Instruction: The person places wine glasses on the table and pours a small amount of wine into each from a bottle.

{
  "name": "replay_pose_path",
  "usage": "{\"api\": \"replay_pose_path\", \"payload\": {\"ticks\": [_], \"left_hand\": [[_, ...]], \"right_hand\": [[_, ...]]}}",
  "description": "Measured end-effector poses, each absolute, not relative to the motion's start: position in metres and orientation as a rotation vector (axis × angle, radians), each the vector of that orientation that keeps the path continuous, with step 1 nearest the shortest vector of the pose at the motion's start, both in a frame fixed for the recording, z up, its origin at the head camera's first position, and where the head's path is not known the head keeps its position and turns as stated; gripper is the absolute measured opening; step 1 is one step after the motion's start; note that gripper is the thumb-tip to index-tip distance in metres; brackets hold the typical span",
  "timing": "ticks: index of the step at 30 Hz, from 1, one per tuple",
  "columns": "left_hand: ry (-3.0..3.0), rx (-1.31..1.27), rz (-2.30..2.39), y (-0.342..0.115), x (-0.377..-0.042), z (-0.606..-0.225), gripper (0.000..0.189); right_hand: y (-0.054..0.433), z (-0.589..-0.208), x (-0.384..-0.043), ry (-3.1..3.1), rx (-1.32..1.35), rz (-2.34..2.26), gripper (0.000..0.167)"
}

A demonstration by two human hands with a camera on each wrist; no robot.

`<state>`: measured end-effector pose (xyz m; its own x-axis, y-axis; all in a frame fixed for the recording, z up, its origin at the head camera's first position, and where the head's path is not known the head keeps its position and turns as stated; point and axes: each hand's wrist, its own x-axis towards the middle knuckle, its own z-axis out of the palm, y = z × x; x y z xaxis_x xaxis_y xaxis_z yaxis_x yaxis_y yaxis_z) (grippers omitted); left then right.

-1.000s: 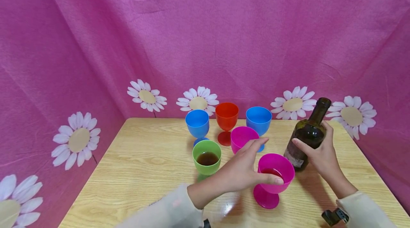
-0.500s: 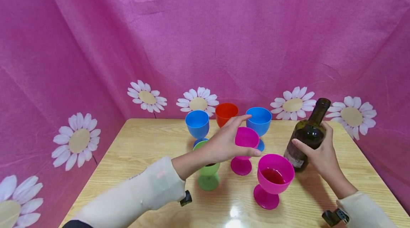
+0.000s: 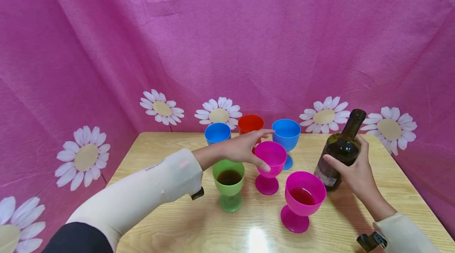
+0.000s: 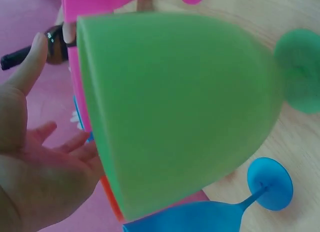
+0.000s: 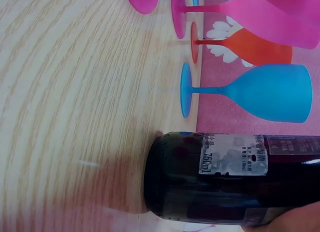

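Note:
My left hand (image 3: pixel 243 148) reaches over the table with thumb and fingers spread around the upper bowl of the farther pink goblet (image 3: pixel 273 153). Whether the skin touches the goblet, I cannot tell. In the left wrist view, a green goblet (image 4: pixel 180 112) hides part of the scene beyond that hand. My right hand (image 3: pixel 355 172) grips a dark wine bottle (image 3: pixel 339 150) by its body. The right wrist view has the bottle's base at the tabletop. Red liquid lies in the nearer pink goblet (image 3: pixel 305 209), left of the bottle, and dark liquid in the green one.
At the back stand a blue goblet (image 3: pixel 217 132), a red goblet (image 3: pixel 250 122) and another blue goblet (image 3: pixel 286 134). My left forearm passes above the green goblet's far side. Behind the wooden table (image 3: pixel 170 221) hangs a pink cloth (image 3: pixel 231 47) with white flowers.
My left hand has moved left and away from me, from the nearer pink goblet to the farther one. The right hand and bottle have stayed put.

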<state>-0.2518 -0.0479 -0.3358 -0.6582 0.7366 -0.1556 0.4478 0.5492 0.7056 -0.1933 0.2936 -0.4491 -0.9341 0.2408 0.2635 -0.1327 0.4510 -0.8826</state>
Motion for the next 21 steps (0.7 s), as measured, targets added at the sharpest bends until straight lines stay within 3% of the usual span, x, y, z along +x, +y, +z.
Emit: {"api": "replay_pose_path", "payload": {"ticks": [10,21], "left_hand": [[2.145,0.804,0.921,-0.045,-0.267,-0.343,0.098],[2.048,0.814,0.99,-0.047,-0.274,-0.35,0.09]], "right_hand": [[0.292,-0.448,-0.192,-2.358,-0.091,1.489,0.1],[0.293,-0.448,-0.192,-2.363,-0.092,1.489,0.1]]}}
